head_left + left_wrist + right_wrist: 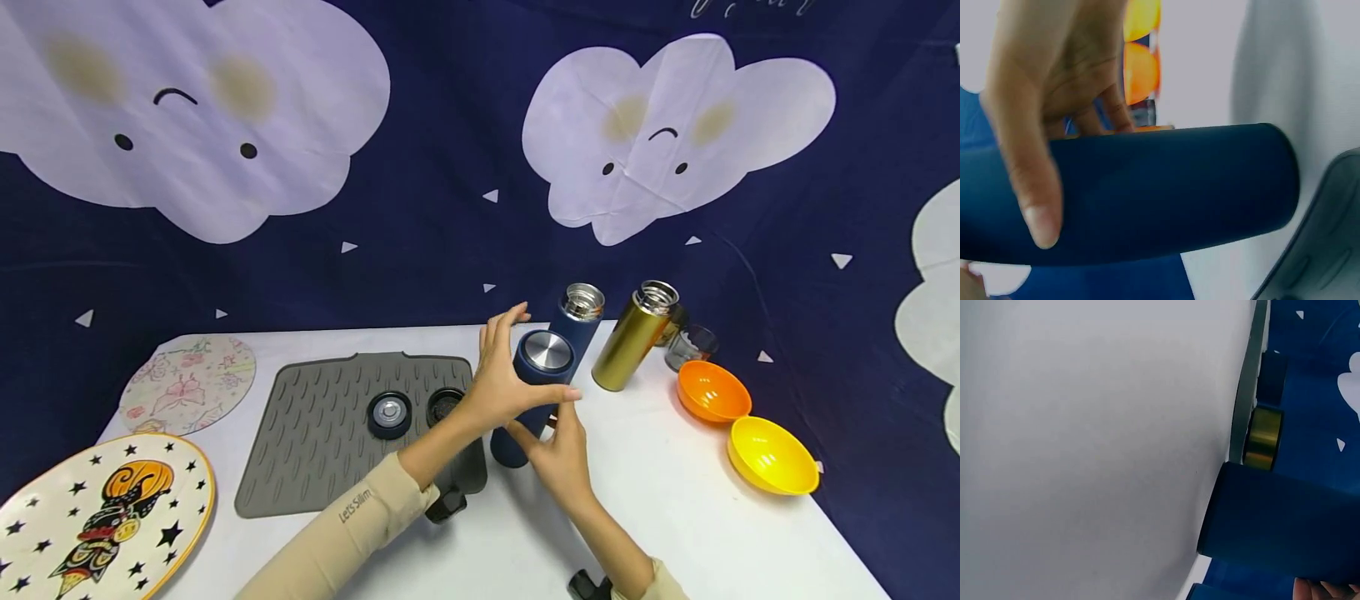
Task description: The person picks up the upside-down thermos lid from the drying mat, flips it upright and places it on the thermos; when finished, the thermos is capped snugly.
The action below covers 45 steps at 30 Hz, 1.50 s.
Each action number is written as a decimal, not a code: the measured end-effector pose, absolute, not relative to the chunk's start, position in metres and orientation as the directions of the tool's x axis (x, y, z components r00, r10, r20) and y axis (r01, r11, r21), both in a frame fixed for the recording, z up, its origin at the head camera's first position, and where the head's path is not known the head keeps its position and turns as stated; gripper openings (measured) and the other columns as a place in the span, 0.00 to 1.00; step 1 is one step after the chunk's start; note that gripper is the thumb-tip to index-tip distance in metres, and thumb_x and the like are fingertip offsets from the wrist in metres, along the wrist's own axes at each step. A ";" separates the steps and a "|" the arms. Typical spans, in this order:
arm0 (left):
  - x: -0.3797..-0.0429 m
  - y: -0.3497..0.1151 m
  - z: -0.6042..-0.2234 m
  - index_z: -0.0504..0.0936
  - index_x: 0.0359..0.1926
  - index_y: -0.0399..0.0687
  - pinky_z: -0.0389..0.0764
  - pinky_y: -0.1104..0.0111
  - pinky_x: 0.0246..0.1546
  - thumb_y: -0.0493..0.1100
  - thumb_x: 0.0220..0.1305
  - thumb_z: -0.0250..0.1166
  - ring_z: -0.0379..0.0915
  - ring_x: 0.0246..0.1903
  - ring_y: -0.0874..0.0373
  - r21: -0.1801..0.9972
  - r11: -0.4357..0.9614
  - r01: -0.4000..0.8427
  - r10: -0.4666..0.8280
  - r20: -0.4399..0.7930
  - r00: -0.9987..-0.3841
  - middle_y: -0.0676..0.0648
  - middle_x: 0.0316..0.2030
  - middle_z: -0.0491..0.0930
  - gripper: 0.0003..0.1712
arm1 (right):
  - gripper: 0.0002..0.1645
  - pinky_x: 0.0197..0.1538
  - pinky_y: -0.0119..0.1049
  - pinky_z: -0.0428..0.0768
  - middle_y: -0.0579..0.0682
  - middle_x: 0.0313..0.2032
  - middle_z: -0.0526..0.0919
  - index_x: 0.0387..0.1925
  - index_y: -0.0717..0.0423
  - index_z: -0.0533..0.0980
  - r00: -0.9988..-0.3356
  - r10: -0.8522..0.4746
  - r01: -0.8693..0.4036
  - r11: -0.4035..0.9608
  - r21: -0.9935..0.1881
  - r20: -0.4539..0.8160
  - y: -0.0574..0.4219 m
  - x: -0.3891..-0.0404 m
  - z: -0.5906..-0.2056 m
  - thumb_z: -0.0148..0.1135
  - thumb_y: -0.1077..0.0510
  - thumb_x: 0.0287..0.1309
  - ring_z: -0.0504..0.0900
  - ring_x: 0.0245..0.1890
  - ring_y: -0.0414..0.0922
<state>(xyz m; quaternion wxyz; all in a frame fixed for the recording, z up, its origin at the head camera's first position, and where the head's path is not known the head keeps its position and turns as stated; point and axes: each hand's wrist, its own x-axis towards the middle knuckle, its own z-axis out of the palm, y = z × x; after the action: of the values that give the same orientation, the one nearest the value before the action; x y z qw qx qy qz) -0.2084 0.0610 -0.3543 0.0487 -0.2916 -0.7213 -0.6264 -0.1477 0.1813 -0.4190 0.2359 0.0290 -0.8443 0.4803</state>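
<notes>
A dark blue thermos flask [516, 437] with a steel-topped lid stands nearly upright, base close to the table. My right hand [561, 458] grips its lower body; in the left wrist view the right thumb [1038, 206] lies across the front, other fingers behind. Higher up, my left hand [501, 375] is spread beside the flask, its fingers straight and pointing up near the lid, its thumb stretched across the front. Behind stands a second blue flask [573, 333] without a lid. To the right, a gold flask [630, 346] is lidless too and leans.
Two dark lids, one upturned [389, 414] and one partly behind my wrist [446, 406], rest on a grey drying mat [315, 450]. A glass [690, 346], orange bowl [712, 392] and yellow bowl [772, 454] line the right. Left are a decorated plate [183, 500] and a round placemat [187, 379].
</notes>
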 end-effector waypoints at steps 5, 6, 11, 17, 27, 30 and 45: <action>-0.207 0.058 -0.357 0.63 0.65 0.42 0.71 0.54 0.62 0.41 0.50 0.69 0.70 0.59 0.48 0.846 -0.062 0.530 0.388 0.509 -0.768 0.41 0.61 0.71 0.41 | 0.38 0.50 0.52 0.81 0.55 0.49 0.82 0.56 0.56 0.68 -0.888 0.176 -0.271 0.544 -0.794 0.425 0.182 -0.148 -0.419 0.78 0.59 0.45 0.81 0.50 0.52; -0.208 0.057 -0.357 0.62 0.66 0.41 0.70 0.52 0.64 0.38 0.50 0.65 0.69 0.62 0.47 0.856 -0.119 0.502 0.427 0.501 -0.753 0.41 0.65 0.68 0.41 | 0.38 0.50 0.52 0.81 0.55 0.50 0.82 0.57 0.56 0.68 -0.891 0.174 -0.270 0.542 -0.796 0.420 0.182 -0.148 -0.419 0.78 0.58 0.46 0.81 0.51 0.52; -0.208 0.059 -0.355 0.64 0.68 0.46 0.66 0.56 0.65 0.50 0.52 0.72 0.60 0.66 0.54 0.859 0.013 0.512 0.427 0.458 -0.779 0.48 0.68 0.61 0.44 | 0.39 0.51 0.53 0.80 0.56 0.52 0.81 0.61 0.56 0.67 -0.893 0.168 -0.270 0.542 -0.796 0.417 0.182 -0.148 -0.419 0.76 0.59 0.48 0.80 0.53 0.53; -0.213 0.061 -0.352 0.64 0.68 0.47 0.72 0.57 0.61 0.40 0.45 0.71 0.67 0.59 0.49 0.879 -0.056 0.474 0.429 0.449 -0.783 0.41 0.61 0.69 0.46 | 0.39 0.53 0.52 0.79 0.54 0.55 0.80 0.60 0.54 0.66 -0.902 0.149 -0.275 0.524 -0.806 0.405 0.181 -0.148 -0.418 0.77 0.58 0.48 0.80 0.54 0.51; -0.206 0.060 -0.352 0.65 0.65 0.43 0.71 0.51 0.62 0.42 0.48 0.72 0.69 0.60 0.50 0.881 -0.011 0.472 0.410 0.434 -0.802 0.43 0.61 0.72 0.42 | 0.39 0.54 0.54 0.79 0.57 0.56 0.79 0.61 0.57 0.66 -0.913 0.161 -0.246 0.515 -0.821 0.375 0.182 -0.147 -0.415 0.74 0.61 0.50 0.79 0.56 0.53; -0.210 0.055 -0.353 0.63 0.68 0.43 0.53 0.39 0.70 0.38 0.43 0.62 0.51 0.74 0.49 0.906 -0.126 0.405 0.492 0.412 -0.767 0.44 0.73 0.58 0.45 | 0.38 0.56 0.54 0.78 0.55 0.56 0.79 0.61 0.56 0.65 -0.924 0.151 -0.237 0.496 -0.835 0.352 0.181 -0.147 -0.414 0.75 0.58 0.51 0.78 0.57 0.52; -0.207 0.052 -0.352 0.62 0.69 0.48 0.64 0.55 0.67 0.47 0.49 0.76 0.67 0.64 0.55 0.881 -0.029 0.471 0.411 0.441 -0.798 0.48 0.65 0.71 0.49 | 0.40 0.54 0.54 0.78 0.56 0.54 0.79 0.62 0.55 0.65 -0.915 0.149 -0.257 0.502 -0.826 0.374 0.178 -0.147 -0.415 0.75 0.62 0.49 0.78 0.55 0.52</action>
<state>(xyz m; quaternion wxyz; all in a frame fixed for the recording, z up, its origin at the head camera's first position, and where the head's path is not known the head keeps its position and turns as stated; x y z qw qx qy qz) -0.2071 0.0524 -0.3521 0.0235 -0.3168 -0.6963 -0.6436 -0.1469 0.1778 -0.4148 0.2033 0.0320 -0.8423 0.4981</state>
